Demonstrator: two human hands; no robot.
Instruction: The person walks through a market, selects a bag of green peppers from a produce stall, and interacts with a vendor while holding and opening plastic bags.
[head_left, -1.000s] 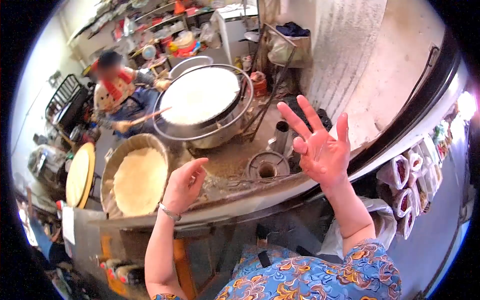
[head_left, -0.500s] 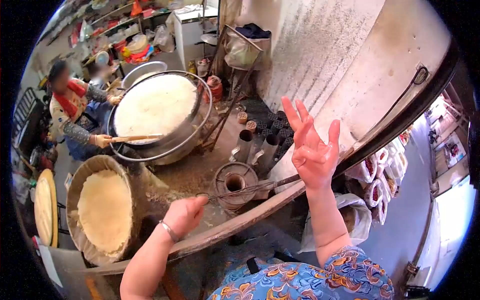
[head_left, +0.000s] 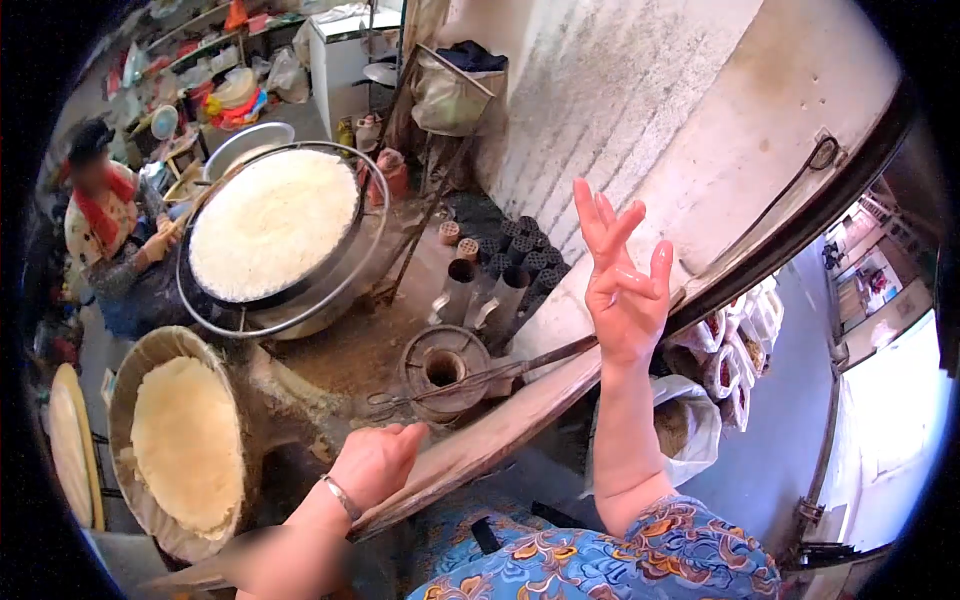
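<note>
Turned a touch further right since half a second ago, now seeing the big pan (head_left: 335, 262) and the lined tub (head_left: 122, 440) further left than before — and catching the co-worker (head_left: 105, 205) with both hands (head_left: 160, 240) drawn in by the pan's left rim. Holding the right hand (head_left: 630, 300) up in mid-air, shiny-looking, fingers unevenly bent and apart. Got the left hand (head_left: 378, 462) low over the worn ledge (head_left: 500, 428), fingers curled in together; can't tell about anything inside, or any contact with the ledge. Wearing a metal bracelet (head_left: 342, 494) on that wrist. Just past the left hand, a long dark metal tool (head_left: 560, 352), laid aslant across a round stove (head_left: 418, 372) with a hole in the middle. Behind that, metal tubes (head_left: 457, 290) and dark briquettes (head_left: 520, 250). Off left, a flat pale-yellow round (head_left: 188, 445) inside the tub. Beyond, white stuff (head_left: 275, 225) spread across the pan, with a metal hoop (head_left: 386, 195) around it. Past the ledge on the right, a white plastic sack (head_left: 705, 425) with something brown and grainy-looking inside — then white bags (head_left: 745, 385) with reddish bits showing. Can't read labels or brands on the back-shelf clutter (head_left: 185, 55): too small, too blurred.
</note>
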